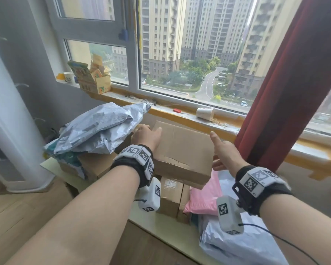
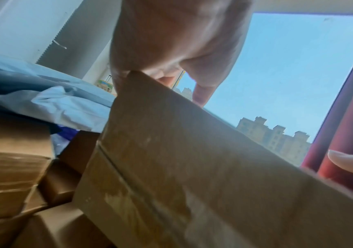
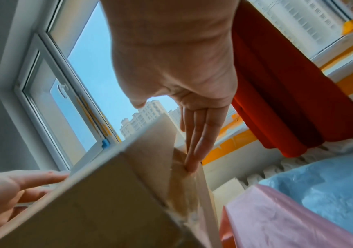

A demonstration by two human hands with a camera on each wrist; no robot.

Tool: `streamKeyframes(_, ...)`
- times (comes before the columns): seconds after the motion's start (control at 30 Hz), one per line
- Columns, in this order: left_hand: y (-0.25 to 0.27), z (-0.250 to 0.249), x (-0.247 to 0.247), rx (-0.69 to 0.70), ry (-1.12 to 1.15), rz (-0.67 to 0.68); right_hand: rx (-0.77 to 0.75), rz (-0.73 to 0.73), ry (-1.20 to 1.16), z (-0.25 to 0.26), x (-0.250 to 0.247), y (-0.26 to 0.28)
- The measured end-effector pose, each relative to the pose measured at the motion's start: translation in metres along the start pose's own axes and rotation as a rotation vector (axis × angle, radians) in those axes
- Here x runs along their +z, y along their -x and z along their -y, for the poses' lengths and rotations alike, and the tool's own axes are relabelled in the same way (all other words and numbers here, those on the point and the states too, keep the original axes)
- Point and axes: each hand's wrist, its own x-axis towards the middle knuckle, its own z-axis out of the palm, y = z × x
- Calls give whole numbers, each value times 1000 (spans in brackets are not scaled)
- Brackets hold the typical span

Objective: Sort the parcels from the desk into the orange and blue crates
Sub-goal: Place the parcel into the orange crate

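A large flat cardboard box (image 1: 182, 150) lies tilted on top of the parcel heap on the desk. My left hand (image 1: 147, 133) grips its left end, thumb lying on the top face, fingers going down past the edge. In the left wrist view the box (image 2: 192, 167) meets the left hand (image 2: 171, 50) at a corner. My right hand (image 1: 217, 150) presses flat against the right end, thumb raised. The right wrist view shows its straight fingers (image 3: 196, 134) on the box (image 3: 99, 193). Neither crate is in view.
Grey poly mailers (image 1: 99, 129) pile up at the left over brown boxes (image 1: 97, 163). Small cartons (image 1: 170, 196), a pink mailer (image 1: 204, 196) and a pale mailer (image 1: 237, 245) lie under and right. A red curtain (image 1: 287, 92) hangs right; the windowsill (image 1: 180, 115) runs behind.
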Motion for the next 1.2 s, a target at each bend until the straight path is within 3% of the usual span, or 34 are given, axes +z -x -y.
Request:
streamKeyframes(0.27,10,-41,2,134,198,39,93,-87,-424,9,-31,10)
streamKeyframes(0.37,14,-44,3,84,297,48,79,-133,-545,12,-38,16)
streamKeyframes(0.53,19,-40,6,-25,451,94,-33,-214,-512,3,-42,16)
streamKeyframes(0.77,18,-28,17,-162,625,214,-215,-97,-464,-17,-48,34)
streamKeyframes(1.0,14,-24,29,-270,746,432,-227,-82,-527,-26,-54,45)
streamKeyframes(1.2,29,-24,33,-446,859,608,-99,-111,-560,-24,-52,40)
